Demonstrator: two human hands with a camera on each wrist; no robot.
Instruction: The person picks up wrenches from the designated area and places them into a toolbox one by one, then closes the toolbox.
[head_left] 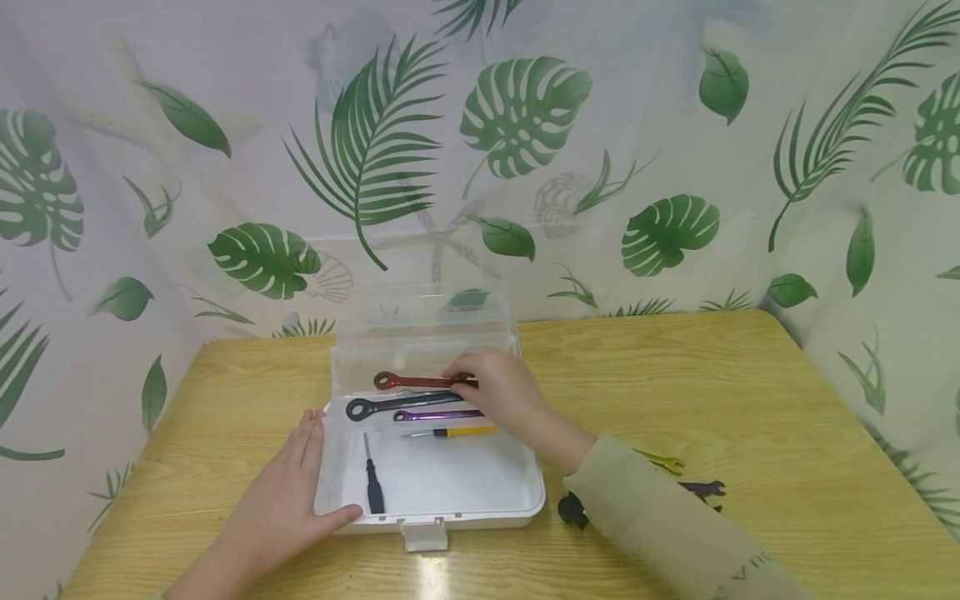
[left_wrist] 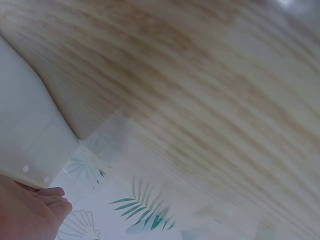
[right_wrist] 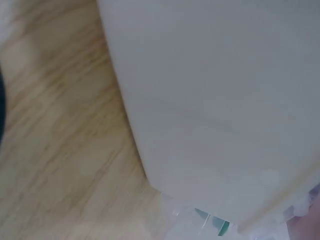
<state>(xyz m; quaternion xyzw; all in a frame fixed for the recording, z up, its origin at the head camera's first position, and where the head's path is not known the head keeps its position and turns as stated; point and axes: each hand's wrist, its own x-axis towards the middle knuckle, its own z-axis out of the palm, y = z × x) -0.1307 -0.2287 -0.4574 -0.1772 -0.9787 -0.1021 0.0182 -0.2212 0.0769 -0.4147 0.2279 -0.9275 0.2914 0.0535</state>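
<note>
Right hand (head_left: 501,393) pinches the red wrench (head_left: 417,382) (fingers curled) inside the box (head_left: 450,500).

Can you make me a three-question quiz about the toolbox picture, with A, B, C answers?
1. Where is the black screwdriver? A in the white box B on the table C in a hand
2. What colour is the wrench under the right hand? A green B red C blue
3. How is the left hand? A a fist B holding a wrench C fingers straight against the box

A: it lies on the box floor.
B: the red wrench shows at its fingertips.
C: straight fingers rest along the box's left side.
</note>
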